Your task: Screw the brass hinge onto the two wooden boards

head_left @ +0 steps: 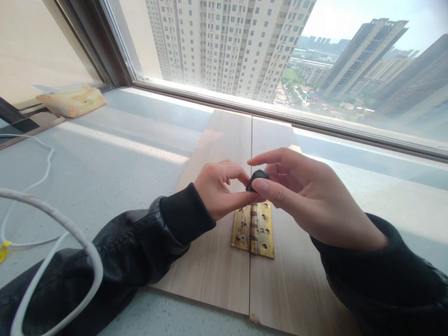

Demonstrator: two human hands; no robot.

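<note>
In the head view, a person's two bare hands meet over two pale wood-grain boards [210, 266] laid side by side with a narrow dark seam between them. The left hand [224, 189] has its thumb and index finger closed in a pinch on a small, rounded black object [260, 174], the thumb passing beneath it. The right hand [311, 198] touches the same object with its thumb, while its index finger stretches out above, apart from it; whether the other right fingers grip the far side cannot be told. The small object is held up just above the far end of a worn brass-coloured metal hinge [254, 233], which lies spread flat with its barrel along the seam and one leaf on each board. Round holes show in the hinge's right leaf, and its far end is hidden by the hands. Black sleeves with a leathery sheen [129, 242] cover both forearms. The boards rest on a speckled white countertop [140, 172]. A thick white cable [93, 261] loops in front of the left sleeve, and a soft yellow-and-white packet [72, 101] lies in the far left corner, beside the dark window frame [108, 51].
</note>
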